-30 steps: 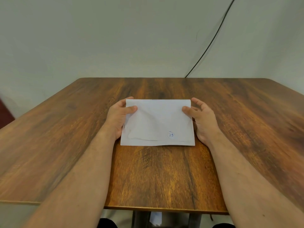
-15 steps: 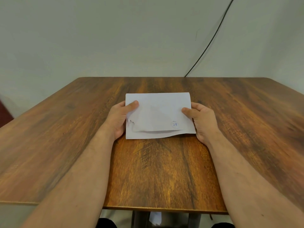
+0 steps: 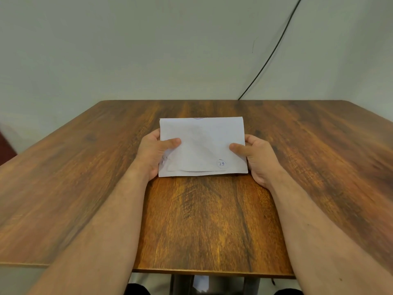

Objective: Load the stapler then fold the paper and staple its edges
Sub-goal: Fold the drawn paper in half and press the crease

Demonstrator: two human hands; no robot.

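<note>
A white sheet of paper, folded over on itself, lies in the middle of the wooden table. A small circled mark in blue ink shows near its lower right corner. My left hand grips the paper's left edge, thumb on top and fingers underneath. My right hand grips the right edge the same way. The top layer's near edge sits a little short of the bottom layer's edge. No stapler is in view.
A black cable runs down the pale wall to the table's back edge. The table's near edge is close to my body, with a scrap of white paper on the floor below.
The paper has shifted away from me and then back a little, held at both sides. Its near edge lifted and has now settled flatter, with both thumbs further onto the sheet.
</note>
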